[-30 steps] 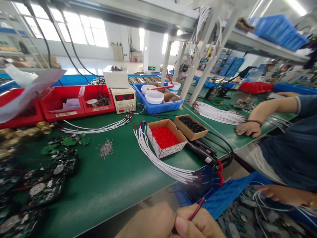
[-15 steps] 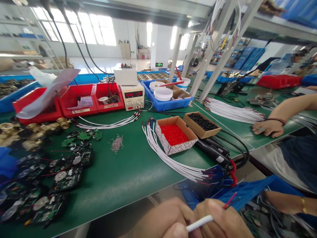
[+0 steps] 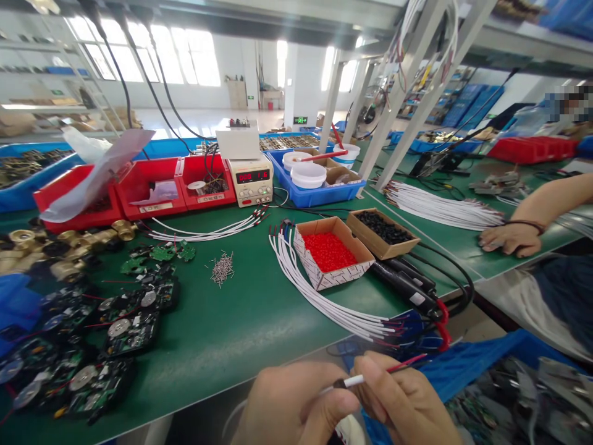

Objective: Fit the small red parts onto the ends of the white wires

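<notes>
Low in the head view, at the near table edge, my left hand and my right hand pinch one thin white cable between them; red and black leads stick out of its right end. Just beyond my hands a bundle of white cables curves across the green mat. Behind that bundle stand a carton of red beads and a carton of black beads.
Several round circuit boards lie at the left, with brass fittings behind them. A small pile of pins, red bins, a power supply and a blue tray stand farther back. A co-worker's hand rests at the right.
My hands have come up and forward into view, still holding the white cable. The view has shifted left and down. The co-worker's lower hand has gone out of view.
</notes>
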{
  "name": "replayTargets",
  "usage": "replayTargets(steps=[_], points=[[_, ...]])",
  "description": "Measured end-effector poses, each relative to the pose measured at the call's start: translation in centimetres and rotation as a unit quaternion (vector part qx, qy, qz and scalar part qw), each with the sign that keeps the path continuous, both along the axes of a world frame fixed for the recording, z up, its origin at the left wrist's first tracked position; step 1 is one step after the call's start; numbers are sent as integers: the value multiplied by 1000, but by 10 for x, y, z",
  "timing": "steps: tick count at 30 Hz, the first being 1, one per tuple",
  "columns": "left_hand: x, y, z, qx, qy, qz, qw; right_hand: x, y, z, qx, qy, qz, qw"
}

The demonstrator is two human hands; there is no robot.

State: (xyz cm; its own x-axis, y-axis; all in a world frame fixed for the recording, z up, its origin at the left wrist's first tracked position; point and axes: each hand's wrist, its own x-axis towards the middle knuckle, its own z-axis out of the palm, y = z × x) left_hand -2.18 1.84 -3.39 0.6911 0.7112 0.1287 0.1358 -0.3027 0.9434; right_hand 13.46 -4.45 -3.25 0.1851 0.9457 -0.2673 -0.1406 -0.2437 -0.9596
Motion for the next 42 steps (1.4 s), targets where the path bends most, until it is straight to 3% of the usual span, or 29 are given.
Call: replayTargets(steps=[7, 13, 16, 19, 22, 26, 30, 36, 42], points=[[1, 1, -1, 101, 66, 7, 993, -1, 5, -7, 48, -33, 9, 998], [19, 3, -1, 59, 46, 3, 997, -1, 3, -22, 68, -19, -111, 991], [34, 10, 6, 121, 108, -35, 986, 11, 9, -34, 94, 30, -165, 981], [55, 37, 25, 220, 218, -18, 951, 20, 16, -35, 122, 114, -207, 964], [86, 85, 38, 293, 291, 26, 910, 21, 18, -27, 126, 201, -207, 949], [132, 142, 31, 300, 331, -20, 895, 17, 13, -22, 95, 251, -177, 947], [158, 163, 18, 273, 380, -70, 881, 22, 7, -28, 79, 245, -148, 955], [149, 163, 19, 249, 351, -19, 902, 28, 7, -35, 57, 220, -142, 964], [123, 141, 26, 207, 193, 70, 957, 28, -3, -39, 62, 155, -111, 980]])
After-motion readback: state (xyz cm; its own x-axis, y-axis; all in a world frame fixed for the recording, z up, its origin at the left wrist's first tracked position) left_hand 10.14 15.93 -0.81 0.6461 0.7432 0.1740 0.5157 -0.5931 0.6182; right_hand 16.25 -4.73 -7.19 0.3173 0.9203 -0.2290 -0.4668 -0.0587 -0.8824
